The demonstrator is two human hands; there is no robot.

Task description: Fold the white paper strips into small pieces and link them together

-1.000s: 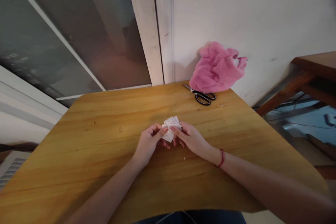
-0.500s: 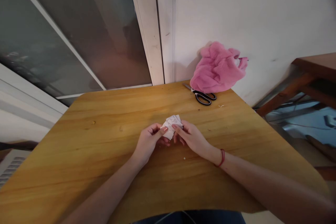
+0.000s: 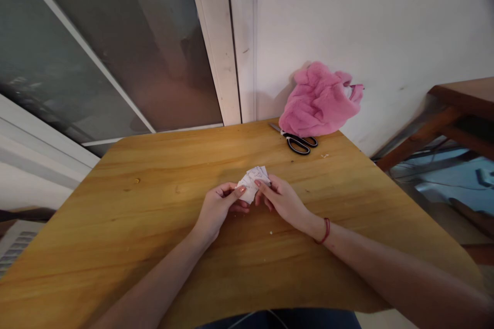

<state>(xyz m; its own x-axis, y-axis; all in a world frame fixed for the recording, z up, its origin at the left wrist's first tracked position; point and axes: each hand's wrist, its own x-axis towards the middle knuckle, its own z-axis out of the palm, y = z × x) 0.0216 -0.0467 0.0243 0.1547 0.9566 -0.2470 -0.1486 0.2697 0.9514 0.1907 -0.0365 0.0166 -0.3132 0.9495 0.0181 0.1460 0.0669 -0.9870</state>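
Several small white paper pieces (image 3: pixel 251 180) with faint dark marks are fanned out between my two hands, a little above the middle of the wooden table (image 3: pixel 162 262). My left hand (image 3: pixel 219 205) pinches their left edge, thumb on top and fingers curled underneath. From the other side my right hand (image 3: pixel 283 200) grips them, its thumb pressed on the upper face. A red band circles the right wrist. What the marks on the paper show is too small to make out.
Black-handled scissors (image 3: pixel 299 143) lie near the table's far edge, their blades pointing left. Behind them a crumpled pink fluffy cloth (image 3: pixel 320 100) rests against the white wall. Tiny scraps dot the tabletop. A sliding glass door (image 3: pixel 154 51) stands beyond, and a brown wooden table (image 3: pixel 459 103) is at right.
The paper pieces are spread slightly wider, their upper right edges shifted up and right. My right thumb has moved slightly with them, while my left hand has stayed nearly still.
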